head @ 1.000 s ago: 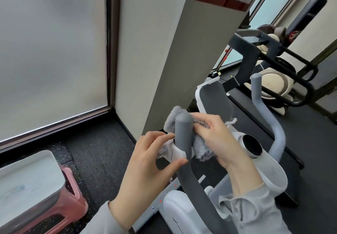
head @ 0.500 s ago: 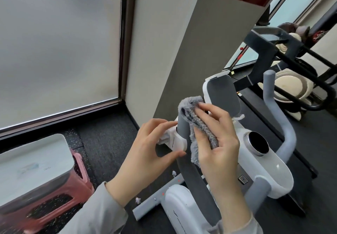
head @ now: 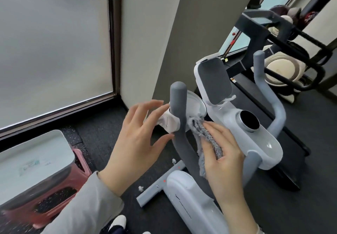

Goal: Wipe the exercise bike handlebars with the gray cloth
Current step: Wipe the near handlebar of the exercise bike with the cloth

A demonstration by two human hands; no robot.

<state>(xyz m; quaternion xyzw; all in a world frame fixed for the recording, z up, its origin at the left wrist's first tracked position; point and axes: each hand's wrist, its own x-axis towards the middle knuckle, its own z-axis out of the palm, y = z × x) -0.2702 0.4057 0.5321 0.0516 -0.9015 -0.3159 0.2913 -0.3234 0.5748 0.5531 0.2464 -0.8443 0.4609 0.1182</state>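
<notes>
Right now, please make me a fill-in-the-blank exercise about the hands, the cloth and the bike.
1. The gray cloth is pressed against the handlebar by the person's ___ hand.
2. The round dial on the bike has a ___ face.
3. The stool on the floor is ___.
Missing words: right, black, pink.

Soft, even daylight reaches me through the frosted window (head: 54,51) on the left, bright with no hard shadows, just a sheen on the white console (head: 264,142). The left hand (head: 135,142) smears a little with motion while the gray cloth (head: 201,131) reads crisp. The wide lens bows the window frame (head: 114,38) and softens the pink stool (head: 82,162) at the corner
</notes>
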